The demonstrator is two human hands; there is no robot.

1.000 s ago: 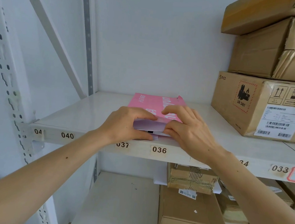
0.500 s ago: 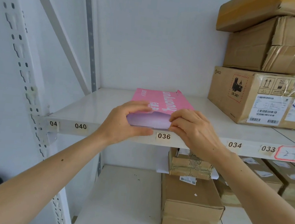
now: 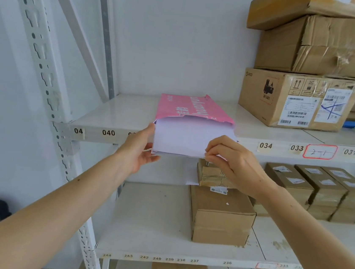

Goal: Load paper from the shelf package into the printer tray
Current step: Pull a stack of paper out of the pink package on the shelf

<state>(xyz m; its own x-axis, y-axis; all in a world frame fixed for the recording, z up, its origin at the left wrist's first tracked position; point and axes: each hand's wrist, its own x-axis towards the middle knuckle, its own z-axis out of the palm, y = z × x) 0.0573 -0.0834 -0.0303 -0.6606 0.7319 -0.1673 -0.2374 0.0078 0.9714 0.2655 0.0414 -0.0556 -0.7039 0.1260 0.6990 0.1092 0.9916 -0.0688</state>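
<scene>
A pink paper package (image 3: 188, 108) lies on the white upper shelf (image 3: 112, 116), its torn open end facing me. A stack of white paper (image 3: 181, 134) sticks halfway out of it, past the shelf's front edge. My left hand (image 3: 140, 152) cups the stack's left edge and underside. My right hand (image 3: 233, 159) pinches the stack's near right corner from above and below. No printer or tray is in view.
Stacked cardboard boxes (image 3: 297, 99) fill the right of the upper shelf. On the lower shelf (image 3: 151, 215) stand a large brown box (image 3: 220, 216) with a smaller one on top, and rows of small boxes (image 3: 325, 191) at right. A perforated steel upright (image 3: 45, 79) stands left.
Both hands have slid the white stack toward me, out of the pink package and over the shelf edge. The view has pulled back and dropped, showing the lower shelf.
</scene>
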